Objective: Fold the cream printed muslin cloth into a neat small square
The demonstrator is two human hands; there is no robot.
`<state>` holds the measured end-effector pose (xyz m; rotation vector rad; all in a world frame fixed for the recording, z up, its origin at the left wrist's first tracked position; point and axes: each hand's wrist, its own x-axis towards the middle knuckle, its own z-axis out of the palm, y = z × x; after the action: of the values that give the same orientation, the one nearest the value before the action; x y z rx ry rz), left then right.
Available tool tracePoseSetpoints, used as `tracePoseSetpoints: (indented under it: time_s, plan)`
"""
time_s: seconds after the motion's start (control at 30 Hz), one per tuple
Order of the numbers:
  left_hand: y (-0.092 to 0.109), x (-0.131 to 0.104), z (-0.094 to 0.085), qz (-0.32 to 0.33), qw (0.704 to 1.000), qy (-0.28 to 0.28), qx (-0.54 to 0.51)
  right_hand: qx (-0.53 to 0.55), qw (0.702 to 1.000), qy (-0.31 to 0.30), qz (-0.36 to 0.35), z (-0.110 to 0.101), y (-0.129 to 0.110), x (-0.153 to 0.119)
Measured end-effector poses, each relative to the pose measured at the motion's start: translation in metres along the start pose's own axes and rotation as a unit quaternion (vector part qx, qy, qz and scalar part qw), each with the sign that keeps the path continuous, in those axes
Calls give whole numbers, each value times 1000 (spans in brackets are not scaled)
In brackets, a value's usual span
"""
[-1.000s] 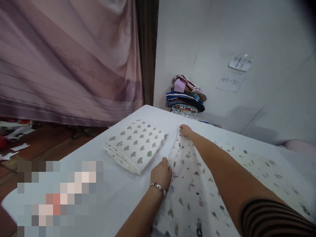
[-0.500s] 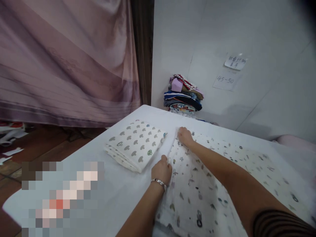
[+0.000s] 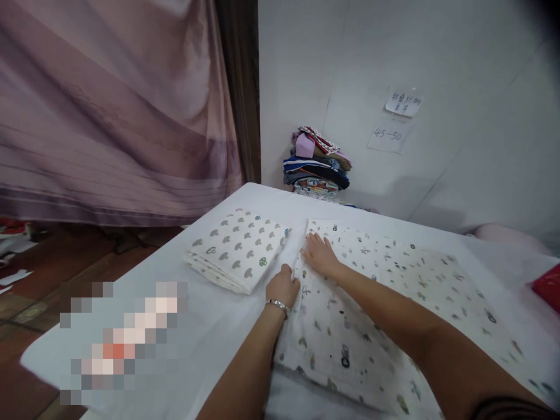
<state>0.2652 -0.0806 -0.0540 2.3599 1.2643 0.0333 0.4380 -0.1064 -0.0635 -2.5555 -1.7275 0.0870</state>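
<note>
A white cloth with small leaf and animal prints (image 3: 350, 338) is spread over the white table (image 3: 227, 201), partly doubled over. My right hand (image 3: 320, 255) lies on it near its far left corner, fingers spread. At its left edge, my left hand (image 3: 283, 288), with a bracelet on the wrist, has its fingers closed on the cloth's border. Left of both hands sits a folded white cloth with grey mushroom prints (image 3: 238, 248), touched by neither hand.
A stack of folded clothes (image 3: 317, 163) stands at the wall beyond the table. Two paper notes (image 3: 387, 137) hang on the wall. A pink curtain (image 3: 118, 111) hangs at the left. Something red (image 3: 549, 289) lies at the right edge.
My right hand has moved back from the cloth's far corner and opened flat on it. The cloth's far edge now shows beyond it. The view has shifted slightly to the right.
</note>
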Motion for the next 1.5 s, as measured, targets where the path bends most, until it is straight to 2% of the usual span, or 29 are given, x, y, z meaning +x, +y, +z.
tracePoseSetpoints:
  time_s: [0.13,0.27,0.37,0.47,0.6,0.77,0.87,1.0,1.13,1.27,1.37,1.5]
  plan:
    - [-2,1,1,10,1000,10,0,30,999,-27,-5,10,-13,-26]
    - [-4,-1,0,19,999,23,-12,38,998,-44,11,-5,-22,-43]
    - [-8,-2,0,27,999,31,-35,46,998,-31,-25,-12,-37,-78]
    - [-11,-1,0,35,997,28,-69,68,994,-42,-72,-5,-51,-123]
    - [-11,-1,-2,32,995,32,-87,81,993,-50,-73,4,-61,-159]
    - [-9,1,-8,-7,995,17,-98,80,993,-13,-87,0,-70,-180]
    - [-11,-1,-11,-30,994,-15,-108,82,990,-34,-109,5,-76,-194]
    - [-16,-12,-15,-38,991,-65,-109,83,990,-53,-102,12,-77,-200]
    - [-22,-30,-20,-35,993,-84,-72,102,989,-43,-98,9,-78,-200]
    - [-21,-45,-22,-29,996,-74,-31,109,985,-6,-132,6,-82,-210]
    - [-14,-52,-19,-31,999,-44,-2,107,979,-23,-173,6,-83,-217]
    - [-8,-56,-13,-36,999,-8,19,98,978,-33,-183,8,-84,-224]
